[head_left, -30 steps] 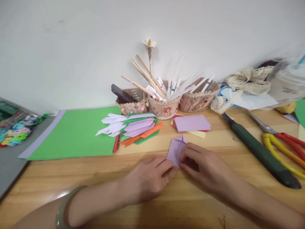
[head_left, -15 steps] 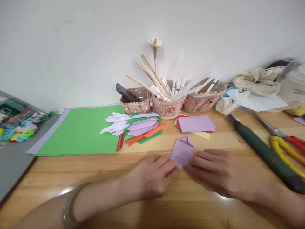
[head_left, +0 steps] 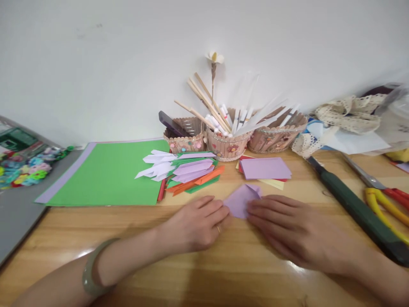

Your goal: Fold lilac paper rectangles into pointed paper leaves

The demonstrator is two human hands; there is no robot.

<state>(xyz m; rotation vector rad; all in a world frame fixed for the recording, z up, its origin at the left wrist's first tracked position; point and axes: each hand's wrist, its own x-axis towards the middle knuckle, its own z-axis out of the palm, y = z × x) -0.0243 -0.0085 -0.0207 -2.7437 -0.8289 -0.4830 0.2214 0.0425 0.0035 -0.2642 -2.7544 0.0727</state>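
A small purple sheet of paper point(head_left: 240, 202), partly folded, is held between my two hands just above the wooden tabletop. My left hand point(head_left: 198, 222) pinches its left corner, a ring on one finger and a bangle on the wrist. On the right edge, the fingers of my right hand point(head_left: 284, 226) are closed over the paper and hide part of it. Behind it lies a stack of purple paper cards point(head_left: 266, 168) with red and yellow ones underneath. Folded paper pieces point(head_left: 193, 170) in white, purple, green and orange are heaped to the left.
Large green sheets point(head_left: 105, 175) lie at the left, near bundled colourful trinkets point(head_left: 35, 166). Decorated baskets point(head_left: 230, 145) with sticks and markers stand against the wall. A dark green-handled tool point(head_left: 354, 204), scissors point(head_left: 377, 187) and lace ribbon point(head_left: 351, 113) are at the right.
The purple paper has turned and tilted between my hands. My left hand has shifted left and slightly up to its left corner; my right hand now covers more of the right side.
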